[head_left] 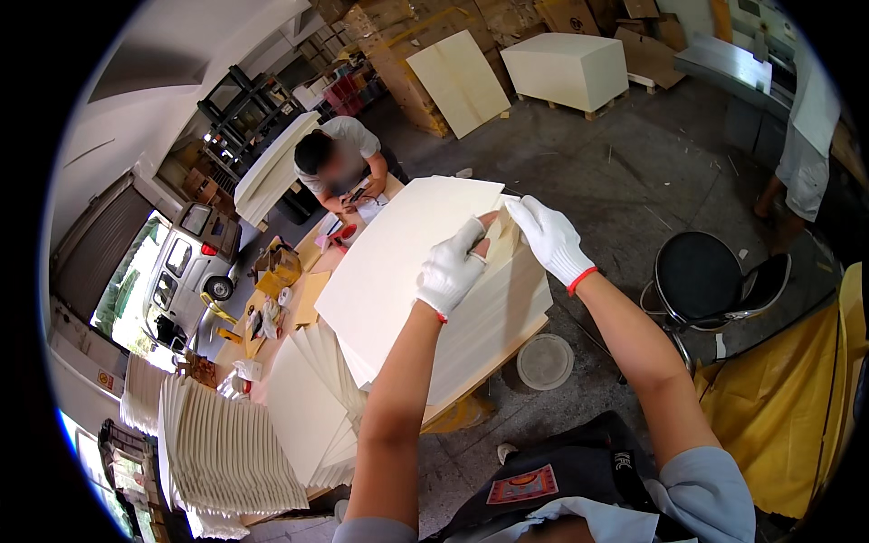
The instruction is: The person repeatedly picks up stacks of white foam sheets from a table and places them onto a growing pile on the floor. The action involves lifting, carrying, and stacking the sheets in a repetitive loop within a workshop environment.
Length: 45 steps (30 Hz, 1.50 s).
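Observation:
A tall stack of large white sheets (398,244), paper or thin card, lies on the table in front of me. Both hands wear white knitted gloves with red cuffs. At the stack's right edge my left hand (450,271) is curled, its bare thumb and fingertip pinching the edge of the top sheet. My right hand (548,237) rests against the far right corner of the sheets, its fingers stretched out side by side and its thumb hidden. Between the hands the edges of several sheets look lifted and bent.
More white sheets (303,398) lie fanned at the left, beside a wavy pile (226,443). Across the table (312,258) a person leans over a small object. A round black stool (697,276), a round pale lid (545,362) and a yellow cover (769,398) stand at the right.

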Each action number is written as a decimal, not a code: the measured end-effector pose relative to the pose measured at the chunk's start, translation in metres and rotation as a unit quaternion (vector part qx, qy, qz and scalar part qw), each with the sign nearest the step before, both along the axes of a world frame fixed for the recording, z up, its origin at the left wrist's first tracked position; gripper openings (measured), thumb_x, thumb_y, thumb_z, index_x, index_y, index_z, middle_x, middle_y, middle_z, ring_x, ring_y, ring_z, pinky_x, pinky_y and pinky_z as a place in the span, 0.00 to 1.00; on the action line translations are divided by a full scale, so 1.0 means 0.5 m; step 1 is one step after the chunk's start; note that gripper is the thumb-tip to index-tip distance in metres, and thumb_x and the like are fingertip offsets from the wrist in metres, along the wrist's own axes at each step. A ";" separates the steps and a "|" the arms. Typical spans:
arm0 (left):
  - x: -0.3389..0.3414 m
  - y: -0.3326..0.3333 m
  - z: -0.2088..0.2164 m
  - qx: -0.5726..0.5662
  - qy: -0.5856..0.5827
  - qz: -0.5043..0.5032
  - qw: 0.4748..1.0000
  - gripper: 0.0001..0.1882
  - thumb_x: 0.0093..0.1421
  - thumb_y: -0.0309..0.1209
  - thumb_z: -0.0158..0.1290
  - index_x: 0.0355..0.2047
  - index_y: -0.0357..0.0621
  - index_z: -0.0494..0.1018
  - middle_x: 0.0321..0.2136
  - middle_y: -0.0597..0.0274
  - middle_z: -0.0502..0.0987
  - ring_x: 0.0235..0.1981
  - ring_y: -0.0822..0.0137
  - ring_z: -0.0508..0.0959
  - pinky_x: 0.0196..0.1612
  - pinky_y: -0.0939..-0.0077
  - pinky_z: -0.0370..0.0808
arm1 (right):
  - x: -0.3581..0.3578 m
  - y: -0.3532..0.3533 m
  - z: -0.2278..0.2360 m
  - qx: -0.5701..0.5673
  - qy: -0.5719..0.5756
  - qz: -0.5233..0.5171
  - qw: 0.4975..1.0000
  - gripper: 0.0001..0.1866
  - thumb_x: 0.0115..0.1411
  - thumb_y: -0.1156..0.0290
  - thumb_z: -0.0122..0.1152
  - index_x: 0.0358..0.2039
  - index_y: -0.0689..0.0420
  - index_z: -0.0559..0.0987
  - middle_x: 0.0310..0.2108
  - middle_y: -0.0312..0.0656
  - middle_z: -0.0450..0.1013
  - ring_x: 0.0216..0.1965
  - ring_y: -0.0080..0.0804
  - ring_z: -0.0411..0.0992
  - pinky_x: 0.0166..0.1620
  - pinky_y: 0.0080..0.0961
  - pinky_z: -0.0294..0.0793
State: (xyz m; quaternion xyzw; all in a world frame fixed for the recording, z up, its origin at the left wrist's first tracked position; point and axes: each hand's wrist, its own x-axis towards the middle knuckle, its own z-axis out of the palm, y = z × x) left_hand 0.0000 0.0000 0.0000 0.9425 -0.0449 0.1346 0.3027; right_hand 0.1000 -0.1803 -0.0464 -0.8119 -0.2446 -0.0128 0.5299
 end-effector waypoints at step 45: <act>-0.004 -0.018 0.019 0.120 -0.010 0.010 0.993 0.19 0.62 0.40 0.64 0.54 0.57 0.81 0.36 0.54 0.80 0.37 0.53 0.82 0.43 0.63 0.76 | 0.014 0.019 -0.029 0.014 -0.036 -0.041 0.998 0.25 0.75 0.44 0.40 0.45 0.51 0.77 0.34 0.54 0.78 0.38 0.59 0.76 0.40 0.52 0.71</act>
